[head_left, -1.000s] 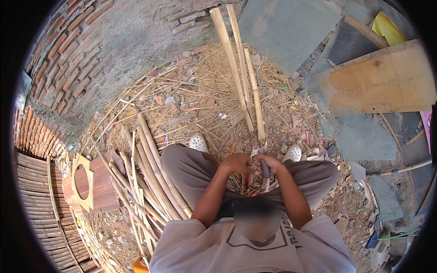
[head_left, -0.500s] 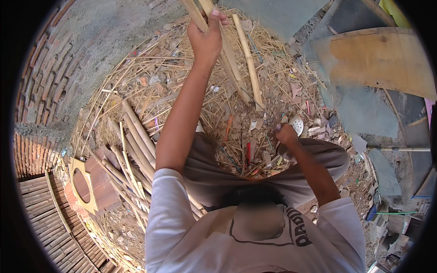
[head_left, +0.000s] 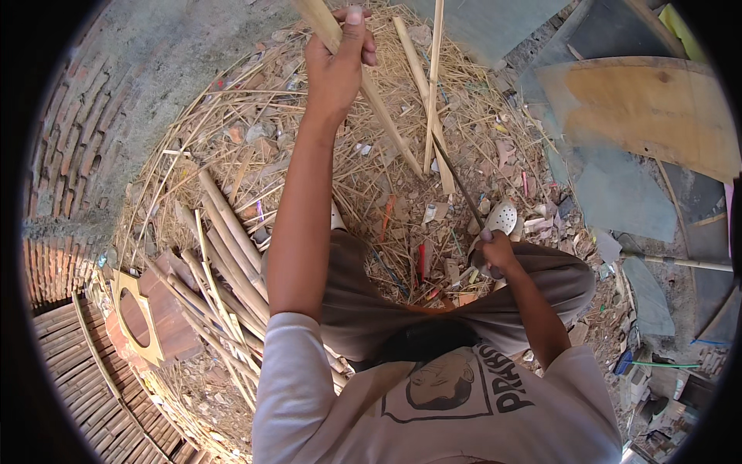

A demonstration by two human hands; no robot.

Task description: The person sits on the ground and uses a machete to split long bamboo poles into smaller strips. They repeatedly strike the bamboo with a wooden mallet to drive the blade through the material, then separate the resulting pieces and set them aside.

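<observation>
My left hand (head_left: 338, 66), reached far forward, is closed around a split bamboo piece (head_left: 393, 124) that slants down to the littered ground. Low at the right, my right hand (head_left: 495, 253) grips a long dark-bladed knife (head_left: 460, 184), its blade angled up and to the left. The blade's far end meets a thin bamboo strip (head_left: 433, 73), which stands apart from the piece in my left hand. Behind that strip another bamboo length (head_left: 410, 52) lies on the straw, and the two cross near their lower ends.
Several bamboo poles (head_left: 232, 224) lie in a pile at my left, near a board with an oval hole (head_left: 139, 313). A brick wall (head_left: 73, 155) rises at far left. Grey sheets (head_left: 626, 193) and a stained brown panel (head_left: 641, 108) are at the right. A white perforated shoe (head_left: 504, 217) shows by my right hand.
The thin strip beside the piece in my left hand has come away and moved right. The knife blade has swung up into plain view. My left hand has shifted slightly left.
</observation>
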